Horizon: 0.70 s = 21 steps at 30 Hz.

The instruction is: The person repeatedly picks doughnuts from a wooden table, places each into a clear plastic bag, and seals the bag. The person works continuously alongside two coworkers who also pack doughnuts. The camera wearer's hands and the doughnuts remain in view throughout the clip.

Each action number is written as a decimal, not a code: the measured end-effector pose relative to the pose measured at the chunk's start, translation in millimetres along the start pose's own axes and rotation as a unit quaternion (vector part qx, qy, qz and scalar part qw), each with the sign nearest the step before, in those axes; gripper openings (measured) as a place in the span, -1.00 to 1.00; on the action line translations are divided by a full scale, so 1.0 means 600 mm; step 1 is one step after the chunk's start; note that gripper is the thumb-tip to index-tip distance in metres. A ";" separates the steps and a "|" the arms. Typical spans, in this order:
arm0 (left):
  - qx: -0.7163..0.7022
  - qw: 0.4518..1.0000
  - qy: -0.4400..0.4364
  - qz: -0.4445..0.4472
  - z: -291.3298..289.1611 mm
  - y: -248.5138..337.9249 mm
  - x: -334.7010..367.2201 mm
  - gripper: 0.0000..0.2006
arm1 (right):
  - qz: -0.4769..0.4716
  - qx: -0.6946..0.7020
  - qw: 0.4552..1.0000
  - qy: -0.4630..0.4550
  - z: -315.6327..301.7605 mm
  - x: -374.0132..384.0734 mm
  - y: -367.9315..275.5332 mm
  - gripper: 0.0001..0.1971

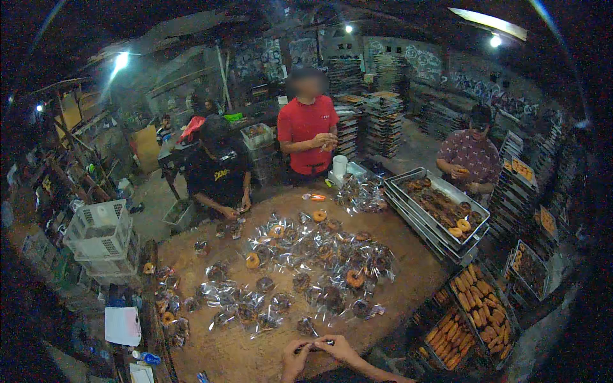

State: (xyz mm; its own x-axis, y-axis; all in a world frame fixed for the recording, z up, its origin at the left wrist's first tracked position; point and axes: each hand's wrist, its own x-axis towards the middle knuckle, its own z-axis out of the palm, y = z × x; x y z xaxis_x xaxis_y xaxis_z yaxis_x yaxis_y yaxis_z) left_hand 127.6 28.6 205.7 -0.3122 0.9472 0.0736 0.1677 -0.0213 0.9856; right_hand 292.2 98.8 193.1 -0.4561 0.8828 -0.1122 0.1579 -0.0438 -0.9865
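At the near edge of the brown table, my left hand and my right hand meet with fingertips pinched together. Something small and dark shows between them, too dim to name. Just beyond my fingers lies a dark doughnut in clear plastic wrap. Farther out spreads a loose heap of chocolate-coloured doughnuts in shiny clear wrappers. Golden ring doughnuts sit among them, one of them toward the left of the heap.
Stacked metal trays with dark topping and doughnuts stand at the table's right. Trays of long golden pastries are at lower right. White plastic crates stand left. A person in red, another in black and one in a patterned shirt work around the table.
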 end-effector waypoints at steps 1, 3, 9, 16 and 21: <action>-0.031 0.998 -0.006 -0.046 0.013 0.007 0.003 -0.79 | 0.006 0.011 0.999 0.036 -0.005 0.004 0.001 -0.74; 0.017 0.999 0.027 -0.033 0.042 0.023 0.006 -0.76 | 0.036 0.034 0.997 0.060 -0.019 0.010 0.012 -0.74; 0.217 0.973 0.004 0.083 0.120 0.075 0.021 -0.78 | 0.060 0.088 0.994 0.013 -0.068 0.048 0.070 -0.76; 0.091 0.994 0.049 0.028 0.161 0.055 0.058 -0.86 | -0.052 0.007 0.994 -0.098 -0.133 0.078 0.085 -0.74; -0.012 0.986 0.043 -0.159 0.224 0.050 0.064 -0.81 | -0.135 -0.051 0.989 0.026 -0.182 0.083 0.081 -0.75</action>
State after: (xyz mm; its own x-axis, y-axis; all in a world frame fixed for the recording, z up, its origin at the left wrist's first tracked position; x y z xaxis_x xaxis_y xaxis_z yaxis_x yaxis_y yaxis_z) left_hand 246.2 107.5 217.6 -0.4245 0.8762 -0.2282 0.0260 0.2638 0.9642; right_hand 372.6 191.3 152.7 -0.4493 0.8787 0.1615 0.1258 0.2412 -0.9623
